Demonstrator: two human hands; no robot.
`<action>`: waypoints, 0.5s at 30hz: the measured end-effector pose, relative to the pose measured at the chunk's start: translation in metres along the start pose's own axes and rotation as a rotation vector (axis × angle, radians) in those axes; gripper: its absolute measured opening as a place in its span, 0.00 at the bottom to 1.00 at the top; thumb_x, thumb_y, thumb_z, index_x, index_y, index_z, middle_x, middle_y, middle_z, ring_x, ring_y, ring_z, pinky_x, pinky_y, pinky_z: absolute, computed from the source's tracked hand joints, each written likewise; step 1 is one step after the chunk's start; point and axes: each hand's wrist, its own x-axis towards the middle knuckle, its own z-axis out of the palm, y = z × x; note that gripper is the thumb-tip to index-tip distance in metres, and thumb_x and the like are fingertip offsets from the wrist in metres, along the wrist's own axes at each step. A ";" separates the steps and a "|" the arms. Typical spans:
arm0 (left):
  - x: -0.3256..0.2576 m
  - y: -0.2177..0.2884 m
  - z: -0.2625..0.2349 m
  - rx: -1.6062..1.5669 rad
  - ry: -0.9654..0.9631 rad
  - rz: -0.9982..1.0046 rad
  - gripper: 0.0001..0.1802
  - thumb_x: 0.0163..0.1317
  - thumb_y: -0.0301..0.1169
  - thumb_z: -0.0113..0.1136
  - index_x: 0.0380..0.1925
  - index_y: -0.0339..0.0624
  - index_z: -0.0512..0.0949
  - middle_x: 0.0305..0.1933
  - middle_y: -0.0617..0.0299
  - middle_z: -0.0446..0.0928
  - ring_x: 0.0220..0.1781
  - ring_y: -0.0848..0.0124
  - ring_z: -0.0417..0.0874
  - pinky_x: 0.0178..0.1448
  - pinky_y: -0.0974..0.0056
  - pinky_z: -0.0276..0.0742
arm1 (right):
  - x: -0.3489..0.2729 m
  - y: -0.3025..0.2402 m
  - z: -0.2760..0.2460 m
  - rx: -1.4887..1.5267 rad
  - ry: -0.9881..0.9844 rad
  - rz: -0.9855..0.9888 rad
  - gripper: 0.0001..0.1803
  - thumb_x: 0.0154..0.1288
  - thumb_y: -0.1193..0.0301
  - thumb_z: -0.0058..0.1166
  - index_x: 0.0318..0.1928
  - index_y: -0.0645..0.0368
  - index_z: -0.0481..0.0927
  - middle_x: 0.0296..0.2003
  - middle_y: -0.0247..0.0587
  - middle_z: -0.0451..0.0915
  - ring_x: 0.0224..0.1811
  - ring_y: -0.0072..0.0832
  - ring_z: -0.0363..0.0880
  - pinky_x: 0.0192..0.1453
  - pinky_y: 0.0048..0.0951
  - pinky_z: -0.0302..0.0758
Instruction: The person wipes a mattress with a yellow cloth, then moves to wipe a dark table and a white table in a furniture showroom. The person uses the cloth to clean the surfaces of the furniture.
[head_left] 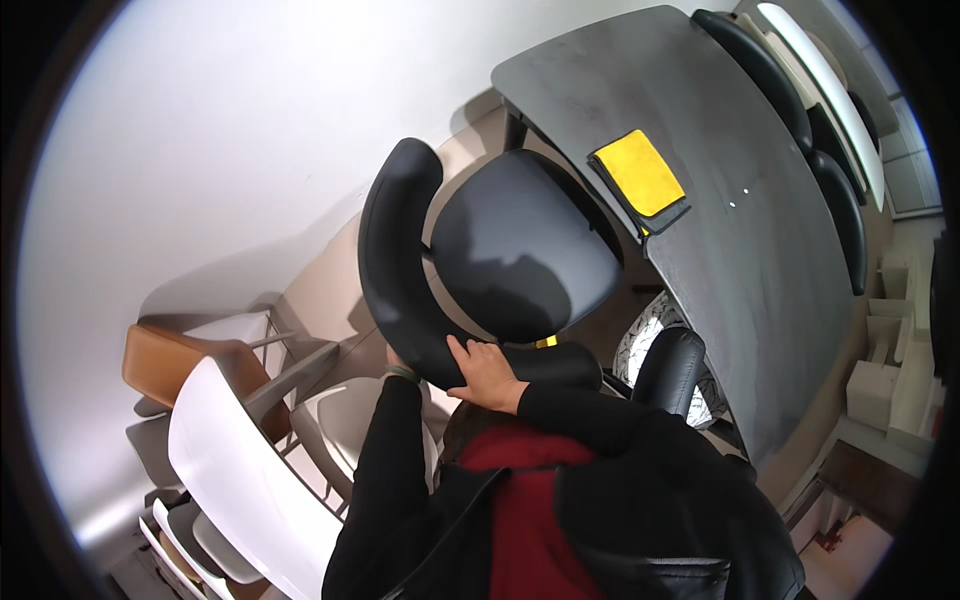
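Note:
A black chair with a curved padded backrest point(385, 250) and a rounded seat point(520, 235) stands before me, beside the grey table. My right hand point(488, 375) lies on top of the backrest's near section, fingers stretched out and holding nothing. At the outer side of that backrest, my left hand point(393, 358) shows only a sliver near the wrist, where a band sits. The backrest hides its fingers. On the table's near edge lies a folded yellow cloth point(640, 175) with dark grey layers under it.
The grey table point(740, 270) fills the right side, with more black chairs point(840, 215) along its far edge. Beside me on the right is another black backrest point(668, 370). A white table point(245, 470), an orange-brown chair point(190, 365) and pale chairs stand left, near a white wall point(220, 150).

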 end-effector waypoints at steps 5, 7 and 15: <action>0.002 0.064 0.077 0.090 0.142 -0.073 0.32 0.69 0.49 0.47 0.63 0.35 0.67 0.60 0.49 0.74 0.59 0.56 0.77 0.67 0.54 0.69 | -0.009 0.035 -0.010 0.087 -0.019 0.015 0.41 0.56 0.51 0.60 0.66 0.54 0.64 0.49 0.49 0.77 0.52 0.43 0.75 0.56 0.45 0.65; 0.000 0.092 0.089 0.303 0.184 -0.066 0.36 0.66 0.51 0.53 0.65 0.35 0.64 0.61 0.47 0.73 0.59 0.57 0.77 0.66 0.55 0.69 | -0.023 0.056 -0.019 0.157 0.109 0.049 0.26 0.60 0.53 0.57 0.55 0.53 0.77 0.48 0.43 0.80 0.51 0.40 0.78 0.54 0.44 0.67; 0.021 0.086 0.114 1.176 0.259 0.440 0.65 0.39 0.49 0.78 0.72 0.39 0.49 0.63 0.37 0.67 0.65 0.47 0.70 0.68 0.52 0.65 | -0.105 0.163 -0.056 0.668 -0.014 0.956 0.29 0.66 0.51 0.52 0.55 0.64 0.77 0.49 0.49 0.80 0.50 0.40 0.80 0.57 0.33 0.73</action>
